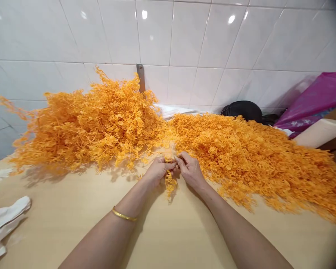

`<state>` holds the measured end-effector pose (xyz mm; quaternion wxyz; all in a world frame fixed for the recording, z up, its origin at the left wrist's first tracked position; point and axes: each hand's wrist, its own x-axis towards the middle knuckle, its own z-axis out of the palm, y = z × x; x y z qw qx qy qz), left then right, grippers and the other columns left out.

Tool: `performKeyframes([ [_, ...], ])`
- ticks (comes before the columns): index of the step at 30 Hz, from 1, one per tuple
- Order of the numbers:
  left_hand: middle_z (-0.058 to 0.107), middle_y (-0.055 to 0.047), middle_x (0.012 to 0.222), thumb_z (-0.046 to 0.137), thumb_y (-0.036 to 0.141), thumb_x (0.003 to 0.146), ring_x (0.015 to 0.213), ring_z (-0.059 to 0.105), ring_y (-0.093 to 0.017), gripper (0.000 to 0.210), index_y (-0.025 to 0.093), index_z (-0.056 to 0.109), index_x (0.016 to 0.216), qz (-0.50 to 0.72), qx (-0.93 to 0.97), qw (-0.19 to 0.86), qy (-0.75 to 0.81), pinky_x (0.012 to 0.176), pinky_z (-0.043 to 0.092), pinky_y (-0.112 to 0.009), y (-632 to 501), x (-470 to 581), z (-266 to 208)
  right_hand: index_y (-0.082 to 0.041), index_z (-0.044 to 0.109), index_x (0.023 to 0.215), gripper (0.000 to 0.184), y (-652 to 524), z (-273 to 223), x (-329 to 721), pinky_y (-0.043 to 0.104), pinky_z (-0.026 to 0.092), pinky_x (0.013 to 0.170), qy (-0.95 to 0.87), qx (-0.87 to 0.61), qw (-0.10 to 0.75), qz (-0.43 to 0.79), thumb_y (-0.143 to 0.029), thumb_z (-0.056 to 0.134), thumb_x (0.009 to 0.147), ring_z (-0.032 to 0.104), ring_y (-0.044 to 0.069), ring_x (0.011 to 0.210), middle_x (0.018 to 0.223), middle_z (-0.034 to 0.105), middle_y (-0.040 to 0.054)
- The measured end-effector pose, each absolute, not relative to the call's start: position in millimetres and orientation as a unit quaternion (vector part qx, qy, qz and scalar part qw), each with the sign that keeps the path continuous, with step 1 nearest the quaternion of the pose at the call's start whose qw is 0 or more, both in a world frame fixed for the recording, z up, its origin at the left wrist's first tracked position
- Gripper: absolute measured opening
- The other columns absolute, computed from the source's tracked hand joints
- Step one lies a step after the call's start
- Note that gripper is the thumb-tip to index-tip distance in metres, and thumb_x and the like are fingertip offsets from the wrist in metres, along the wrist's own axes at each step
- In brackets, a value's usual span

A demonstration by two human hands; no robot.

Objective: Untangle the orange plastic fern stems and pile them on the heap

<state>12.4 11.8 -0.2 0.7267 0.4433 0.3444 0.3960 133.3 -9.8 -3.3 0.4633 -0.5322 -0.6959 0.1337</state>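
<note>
My left hand (157, 169) pinches an orange sprig (170, 182) that looks like artificial foliage; its feathery end hangs down toward the table. Close beside it, my right hand (189, 169) has thumb and fingers pinched together at the same sprig. Exactly what lies between the right fingertips is too small to make out. Behind my left hand rises a tall, loose heap of orange sprigs (100, 123) with thin stems. A wider, denser heap of orange sprigs (257, 153) spreads behind and beside my right hand.
A pale wooden table (179, 231) lies under everything, against a white tiled wall (190, 37). White gloves (5, 220) rest at the left edge. Along the back right are a black case (242, 109), a purple bag (313, 101) and a cream roll (322, 132). A metal strip (140, 77) stands at the wall.
</note>
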Motion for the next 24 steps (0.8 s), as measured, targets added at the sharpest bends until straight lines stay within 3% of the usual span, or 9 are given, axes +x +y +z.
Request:
performKeyframes([
  [7, 0.049, 0.002, 0.044, 0.066, 0.02, 0.057, 0.034, 0.039, -0.003, 0.014, 0.009, 0.058, 0.06, 0.376, 0.389, 0.786, 0.3, 0.037, 0.027, -0.017, 12, 13, 0, -0.019, 0.042, 0.06, 0.025, -9, 0, 125, 0.021, 0.032, 0.047, -0.573, -0.582, 0.56, 0.136, -0.036, 0.042, 0.079, 0.042, 0.009, 0.045, 0.048, 0.044, -0.0045],
  [13, 0.046, 0.002, 0.045, 0.059, 0.014, 0.065, 0.035, 0.037, -0.002, 0.009, 0.007, 0.058, 0.07, 0.359, 0.29, 0.861, 0.216, 0.036, 0.026, -0.015, 15, -1, -7, -0.02, 0.036, 0.063, 0.023, 5, 14, 148, 0.021, 0.038, 0.041, -0.348, -0.528, 0.735, 0.245, -0.039, 0.043, 0.075, 0.042, 0.007, 0.036, 0.044, 0.039, -0.009],
  [16, 0.048, 0.001, 0.052, 0.053, 0.012, 0.069, 0.041, 0.042, -0.003, 0.005, 0.009, 0.056, 0.072, 0.436, 0.199, 0.855, 0.197, 0.039, 0.032, -0.015, 17, -4, -3, -0.021, 0.043, 0.076, 0.017, 2, 15, 150, 0.022, 0.041, 0.044, -0.385, -0.519, 0.69, 0.326, -0.035, 0.048, 0.071, 0.048, 0.008, 0.04, 0.048, 0.046, -0.0083],
  [19, 0.049, 0.0, 0.058, 0.051, 0.011, 0.071, 0.046, 0.044, -0.004, 0.005, 0.009, 0.055, 0.074, 0.476, 0.17, 0.843, 0.182, 0.045, 0.037, -0.017, 18, -4, 2, -0.021, 0.046, 0.087, 0.022, -6, 12, 141, 0.021, 0.04, 0.044, -0.441, -0.538, 0.601, 0.393, -0.036, 0.049, 0.071, 0.049, 0.009, 0.042, 0.048, 0.047, -0.0079],
  [24, 0.05, 0.0, 0.058, 0.051, 0.011, 0.072, 0.046, 0.045, -0.005, 0.005, 0.009, 0.055, 0.074, 0.497, 0.18, 0.825, 0.199, 0.047, 0.038, -0.017, 18, -2, 5, -0.018, 0.051, 0.07, 0.03, -17, 9, 127, 0.02, 0.032, 0.039, -0.549, -0.531, 0.434, 0.478, -0.047, 0.051, 0.069, 0.041, 0.008, 0.037, 0.042, 0.042, -0.0067],
])
